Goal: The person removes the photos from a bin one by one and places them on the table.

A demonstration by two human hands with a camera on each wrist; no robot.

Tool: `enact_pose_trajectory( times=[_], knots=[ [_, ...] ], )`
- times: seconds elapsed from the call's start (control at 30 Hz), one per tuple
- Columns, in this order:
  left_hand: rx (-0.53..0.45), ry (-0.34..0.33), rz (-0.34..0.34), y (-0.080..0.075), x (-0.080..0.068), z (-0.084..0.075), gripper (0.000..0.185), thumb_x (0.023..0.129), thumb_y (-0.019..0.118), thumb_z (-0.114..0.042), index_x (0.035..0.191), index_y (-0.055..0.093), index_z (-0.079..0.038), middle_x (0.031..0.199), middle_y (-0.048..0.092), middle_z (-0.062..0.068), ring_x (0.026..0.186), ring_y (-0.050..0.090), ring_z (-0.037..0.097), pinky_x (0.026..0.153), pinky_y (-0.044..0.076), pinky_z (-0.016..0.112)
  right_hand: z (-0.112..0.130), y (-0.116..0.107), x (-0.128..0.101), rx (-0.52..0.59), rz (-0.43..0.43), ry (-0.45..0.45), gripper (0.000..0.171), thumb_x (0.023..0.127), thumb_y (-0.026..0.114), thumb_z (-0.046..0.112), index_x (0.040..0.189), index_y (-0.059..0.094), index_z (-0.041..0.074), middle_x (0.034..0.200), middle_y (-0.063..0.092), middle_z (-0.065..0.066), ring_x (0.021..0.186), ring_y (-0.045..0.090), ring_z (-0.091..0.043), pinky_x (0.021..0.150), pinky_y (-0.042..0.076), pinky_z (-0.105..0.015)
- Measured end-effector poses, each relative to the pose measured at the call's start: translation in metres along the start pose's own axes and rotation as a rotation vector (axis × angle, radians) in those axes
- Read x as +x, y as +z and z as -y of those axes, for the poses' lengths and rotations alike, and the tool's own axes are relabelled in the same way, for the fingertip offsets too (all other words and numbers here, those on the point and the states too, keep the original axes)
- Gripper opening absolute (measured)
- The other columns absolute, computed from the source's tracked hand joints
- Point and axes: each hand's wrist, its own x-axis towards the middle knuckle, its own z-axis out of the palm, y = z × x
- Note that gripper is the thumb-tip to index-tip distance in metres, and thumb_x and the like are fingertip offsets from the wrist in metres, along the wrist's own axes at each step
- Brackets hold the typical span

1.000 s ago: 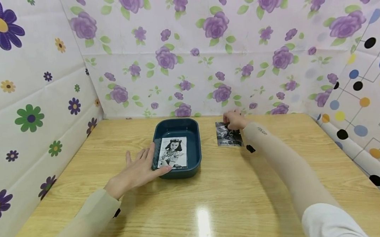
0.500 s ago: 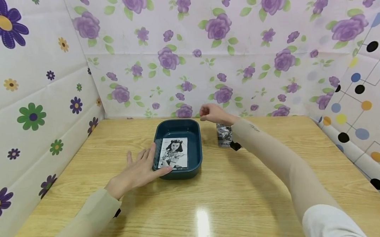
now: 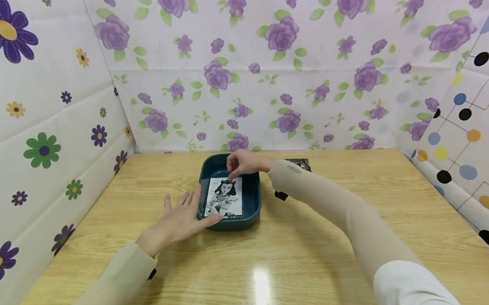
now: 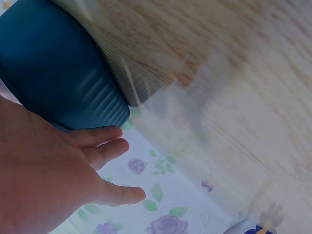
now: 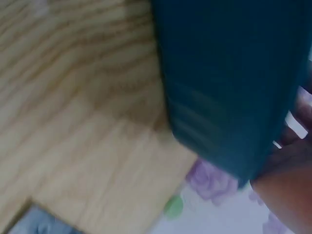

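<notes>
The dark teal plastic tray (image 3: 252, 202), rectangular with rounded corners, sits on the light wood-grain table (image 3: 306, 250), toward its far middle. A black-and-white portrait photograph (image 3: 224, 197) lies flat on the tray floor, filling most of it.

The left hand (image 3: 177, 219) rests palm-down on the table against the tray's left wall. Its fingers are straight and spread; the thumb lies along the tray's near-left corner, touching the rim. The left wrist view shows these fingers (image 4: 105, 139) extended beside the ribbed outer wall of the tray (image 4: 53, 73), gripping nothing.

The right hand (image 3: 242, 164) is over the far end of the tray, directly above the top edge of the photograph. Its fingers curl downward and the fingertips meet the top margin of the print. Whether they pinch the print or only touch it cannot be told. The right wrist view is blurred and shows only the tray wall (image 5: 229, 87) close to the hand.

A second black-and-white photograph (image 3: 300, 163) lies on the table just right of the tray, mostly hidden behind the right forearm (image 3: 324, 199).
</notes>
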Motion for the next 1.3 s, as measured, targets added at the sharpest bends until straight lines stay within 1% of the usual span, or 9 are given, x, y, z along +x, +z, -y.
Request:
enact_pose_trajectory(
  times=[0.13,0.3,0.47,0.6,0.83,0.93,1.1,1.17,1.3],
  knots=[
    [0.004,0.003,0.007,-0.001,0.0,0.0,0.115,0.079,0.035,-0.086,0.156,-0.001,-0.009,0.16,0.018,0.02,0.147,0.02,0.041,0.107,-0.01,0.074,0.005,0.012,0.009,-0.107,0.074,0.024,0.02,0.082,0.078,0.02,0.09,0.067,0.005,0.076,0.063,0.0,0.067,0.054,-0.009,0.066,0.044,-0.02],
    [-0.005,0.008,0.009,-0.002,-0.001,0.0,0.115,0.08,0.036,-0.085,0.156,-0.001,-0.009,0.16,0.018,0.02,0.147,0.02,0.041,0.107,-0.009,0.074,0.01,0.022,0.018,-0.155,0.168,0.1,0.032,0.078,0.081,0.03,0.096,0.066,0.008,0.073,0.054,0.002,0.065,0.049,-0.011,0.063,0.04,-0.022],
    [-0.012,0.016,0.005,-0.002,-0.001,-0.002,0.115,0.08,0.037,-0.085,0.156,0.001,-0.008,0.16,0.018,0.02,0.147,0.02,0.041,0.106,-0.01,0.075,0.012,0.026,0.023,-0.241,0.241,0.149,0.045,0.073,0.083,0.043,0.101,0.063,0.014,0.086,0.055,0.002,0.073,0.047,-0.012,0.064,0.04,-0.021],
    [-0.021,0.014,0.011,-0.003,-0.001,-0.001,0.115,0.08,0.038,-0.085,0.156,0.0,-0.007,0.16,0.018,0.02,0.147,0.019,0.041,0.107,-0.01,0.074,0.015,0.029,0.024,-0.262,0.242,0.157,0.048,0.071,0.084,0.045,0.102,0.062,0.015,0.1,0.059,-0.001,0.081,0.049,-0.013,0.067,0.041,-0.022],
    [-0.036,0.007,0.023,-0.003,-0.001,0.001,0.115,0.08,0.038,-0.084,0.156,-0.002,-0.008,0.16,0.017,0.02,0.147,0.019,0.041,0.107,-0.012,0.073,0.021,0.03,0.024,-0.333,0.197,0.147,0.046,0.072,0.084,0.042,0.101,0.061,0.014,0.107,0.053,-0.005,0.094,0.043,-0.018,0.078,0.039,-0.028],
    [-0.036,0.0,0.03,-0.003,-0.002,0.0,0.115,0.08,0.038,-0.084,0.156,-0.003,-0.009,0.16,0.017,0.02,0.148,0.018,0.041,0.107,-0.013,0.073,0.023,0.029,0.023,-0.299,0.16,0.147,0.041,0.075,0.083,0.036,0.101,0.062,0.013,0.106,0.056,-0.005,0.096,0.043,-0.019,0.08,0.039,-0.029],
    [-0.034,-0.01,0.036,-0.004,-0.003,-0.002,0.114,0.081,0.039,-0.083,0.156,-0.003,-0.008,0.159,0.019,0.022,0.147,0.019,0.042,0.107,-0.013,0.073,0.025,0.019,0.022,-0.095,0.082,0.117,0.028,0.081,0.079,0.015,0.101,0.061,0.007,0.104,0.06,-0.007,0.088,0.049,-0.017,0.079,0.043,-0.028],
    [-0.032,-0.01,0.04,-0.005,-0.004,-0.002,0.114,0.081,0.039,-0.083,0.156,-0.003,-0.008,0.159,0.019,0.022,0.147,0.018,0.043,0.107,-0.014,0.073,0.026,0.009,0.021,-0.029,0.056,0.11,0.026,0.08,0.077,0.009,0.1,0.061,0.006,0.103,0.059,-0.007,0.085,0.05,-0.017,0.077,0.043,-0.027],
    [-0.022,-0.011,0.052,-0.005,-0.003,-0.002,0.113,0.081,0.038,-0.083,0.156,-0.005,-0.01,0.159,0.018,0.022,0.148,0.017,0.042,0.107,-0.014,0.073,0.026,-0.025,0.015,0.045,0.013,0.136,0.024,0.079,0.077,0.007,0.097,0.061,0.006,0.104,0.058,-0.006,0.092,0.05,-0.018,0.086,0.043,-0.03]
  ],
)
